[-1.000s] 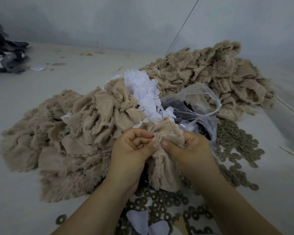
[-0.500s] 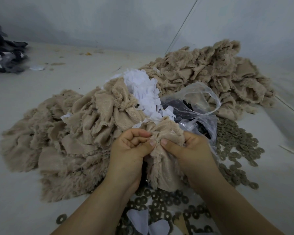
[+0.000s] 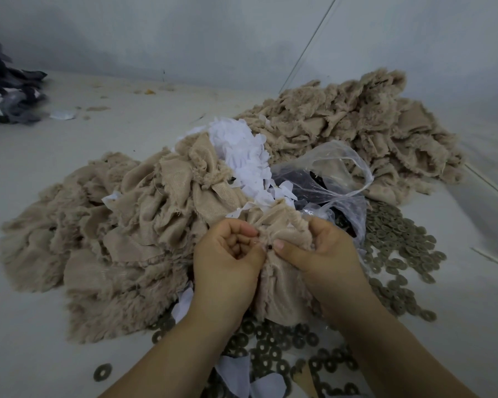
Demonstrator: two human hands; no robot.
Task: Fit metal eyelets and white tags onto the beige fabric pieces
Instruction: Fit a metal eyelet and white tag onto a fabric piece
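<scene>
Beige fabric piece [image 3: 282,285], frayed, fuzzy-edged: your left hand [image 3: 227,271] and right hand [image 3: 325,259] fingers pinch it around a small dark eyelet [image 3: 269,247]; flat ring-shaped eyelets [image 3: 400,248] lie at 3 o'clock.

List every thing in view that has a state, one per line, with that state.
left hand: fingers curled, pinching the held fabric piece
right hand: thumb pressed on the same piece, gripping it
held fabric piece: bunched, lifted between both hands
small dark part: at the pinch point, seating unclear
plastic bag: open, crumpled, dark parts inside
white tags: loose heap
beige fabric pile: heaped on the floor
metal washers: scattered loose
</scene>
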